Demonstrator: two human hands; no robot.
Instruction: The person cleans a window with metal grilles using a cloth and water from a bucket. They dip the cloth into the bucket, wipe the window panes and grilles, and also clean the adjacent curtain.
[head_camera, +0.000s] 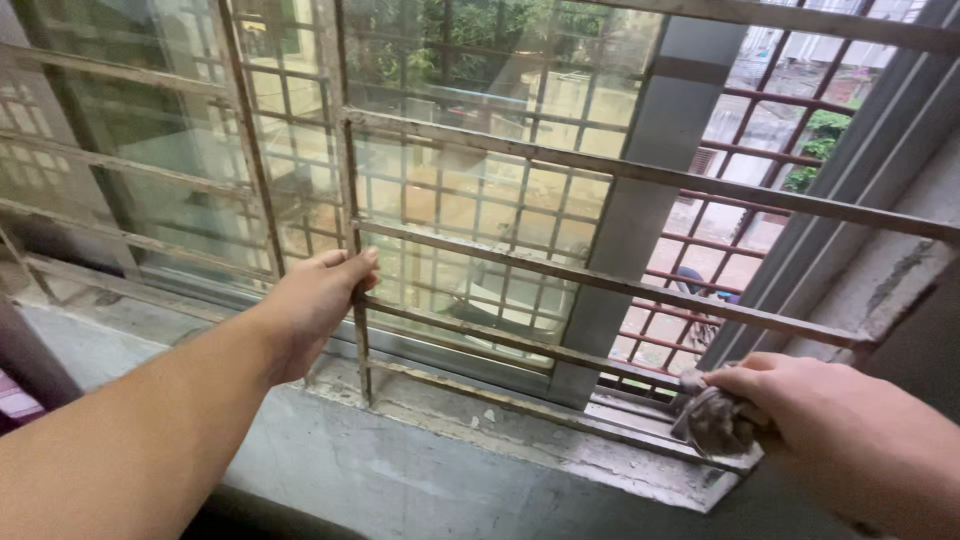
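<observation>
At the right end of the window sill (560, 450), my right hand (830, 420) presses a crumpled dirty cloth (712, 420); my left hand (320, 300) grips the rusty grille (600, 280); wiping along the track seems next.

head camera looks down and forward, close to the window grille (480, 240), probably slightly tilted.

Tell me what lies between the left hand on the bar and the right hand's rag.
In the head view, between the left hand and the rag run the grille's flat horizontal bars, the grey window post and the ledge.
</observation>
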